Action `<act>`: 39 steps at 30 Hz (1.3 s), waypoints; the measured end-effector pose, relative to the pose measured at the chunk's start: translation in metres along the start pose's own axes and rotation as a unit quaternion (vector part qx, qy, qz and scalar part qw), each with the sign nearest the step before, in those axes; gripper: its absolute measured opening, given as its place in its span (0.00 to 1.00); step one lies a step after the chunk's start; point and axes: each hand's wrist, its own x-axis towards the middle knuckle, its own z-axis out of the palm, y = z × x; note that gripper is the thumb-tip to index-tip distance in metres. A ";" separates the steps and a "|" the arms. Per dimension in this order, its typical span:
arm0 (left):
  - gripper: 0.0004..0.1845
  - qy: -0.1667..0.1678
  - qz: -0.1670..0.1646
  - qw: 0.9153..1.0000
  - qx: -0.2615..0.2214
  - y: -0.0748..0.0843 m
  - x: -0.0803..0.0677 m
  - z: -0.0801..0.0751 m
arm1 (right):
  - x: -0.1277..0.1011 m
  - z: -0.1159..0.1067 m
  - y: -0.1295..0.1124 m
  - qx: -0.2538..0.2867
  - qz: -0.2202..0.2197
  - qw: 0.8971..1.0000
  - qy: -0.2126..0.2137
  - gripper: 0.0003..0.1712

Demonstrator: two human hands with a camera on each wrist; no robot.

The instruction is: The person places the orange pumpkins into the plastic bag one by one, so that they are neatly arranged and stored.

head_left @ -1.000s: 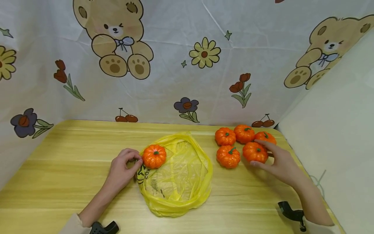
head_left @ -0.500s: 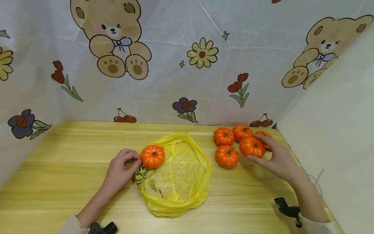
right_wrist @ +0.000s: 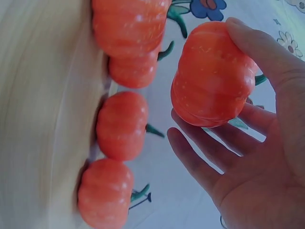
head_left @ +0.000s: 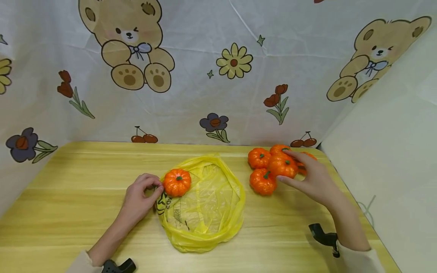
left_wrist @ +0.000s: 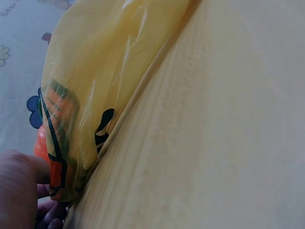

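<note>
Fingers (right_wrist: 248, 119) of the right hand (head_left: 312, 182) curl round a small orange toy pumpkin (head_left: 282, 166), thumb over its far side and fingertips under its near side, lifting it clear of the tabletop above the cluster it came from. Fingertips of the left hand (head_left: 140, 197) pinch the rim of the yellow plastic bag (head_left: 205, 204) at its left edge, right beside a pumpkin in the bag (head_left: 176, 182).

Largest in sight is the printed cloth backdrop (head_left: 191, 76), with cartoon bears, flowers and cherries, hung behind and to the left of the work. Below it lies the light wooden table (head_left: 68, 197), and a plain pale wall panel (head_left: 392, 151) stands along the right side. The bag lies flat and open near the table's middle, black printing on its left part; the wrist view shows its film (left_wrist: 109, 71) crumpled against the wood. Four pumpkins stay on the table at the back right: one at the front (head_left: 262, 182), one behind it (head_left: 258, 157), and two partly hidden by the hand and the lifted pumpkin. Black wrist mounts (head_left: 322, 238) sit at both sleeves.
</note>
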 end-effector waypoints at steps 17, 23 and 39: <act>0.04 -0.005 -0.001 1.000 0.002 0.001 0.001 0.000 | 0.015 0.018 -0.023 0.014 -0.034 0.999 -0.004 0.46; 0.04 -0.002 0.000 1.000 0.002 -0.001 0.001 0.000 | 0.017 0.020 -0.028 0.020 -0.038 0.999 -0.011 0.46; 0.04 -0.001 -0.003 1.000 0.004 0.000 0.001 0.000 | 0.032 0.037 -0.060 0.042 -0.059 0.996 -0.041 0.47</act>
